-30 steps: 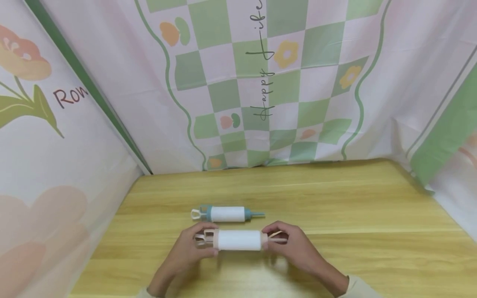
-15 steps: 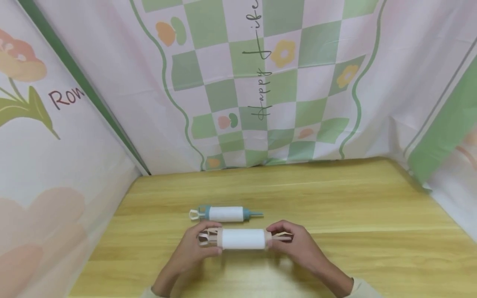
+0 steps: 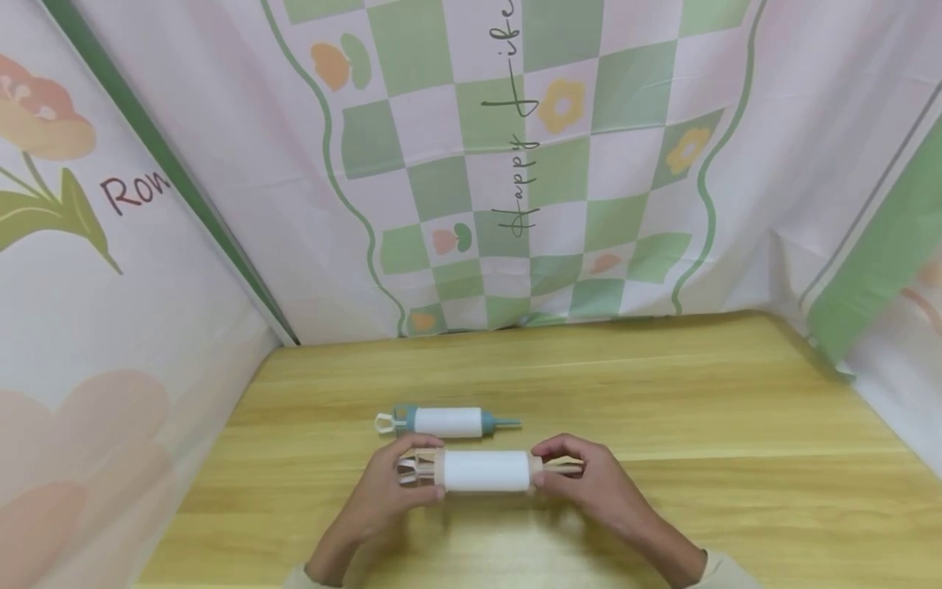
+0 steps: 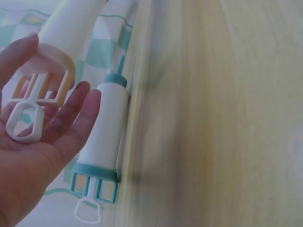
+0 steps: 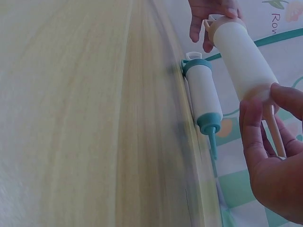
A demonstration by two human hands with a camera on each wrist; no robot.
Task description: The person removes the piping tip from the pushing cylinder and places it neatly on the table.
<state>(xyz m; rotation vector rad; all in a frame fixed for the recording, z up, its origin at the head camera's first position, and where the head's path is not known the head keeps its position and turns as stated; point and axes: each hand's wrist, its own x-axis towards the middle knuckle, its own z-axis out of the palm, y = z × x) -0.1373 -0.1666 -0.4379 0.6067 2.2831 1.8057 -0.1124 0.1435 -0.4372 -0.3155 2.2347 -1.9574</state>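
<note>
Between my two hands I hold a beige-and-white syringe (image 3: 486,471) level, just above the table. It has a white barrel, a beige collar with two finger loops, a white plunger ring and a thin beige nozzle. My left hand (image 3: 383,483) grips the collar end by thumb and fingers, the plunger ring (image 4: 26,124) lying over the palm. At the opposite end, thumb and fingers of my right hand (image 3: 592,476) pinch the beige cap, and the nozzle (image 5: 274,130) extends toward that palm. A matching teal-and-white syringe (image 3: 447,422) lies behind, nozzle pointing right.
The wooden table (image 3: 699,393) spreads out on both sides of the hands. A checked, flower-printed cloth (image 3: 559,180) hangs at its back edge, and another printed cloth (image 3: 184,303) closes off the left side.
Both hands have shifted a little to the right, carrying the beige-and-white syringe along. The teal-and-white syringe has stayed put on the table.
</note>
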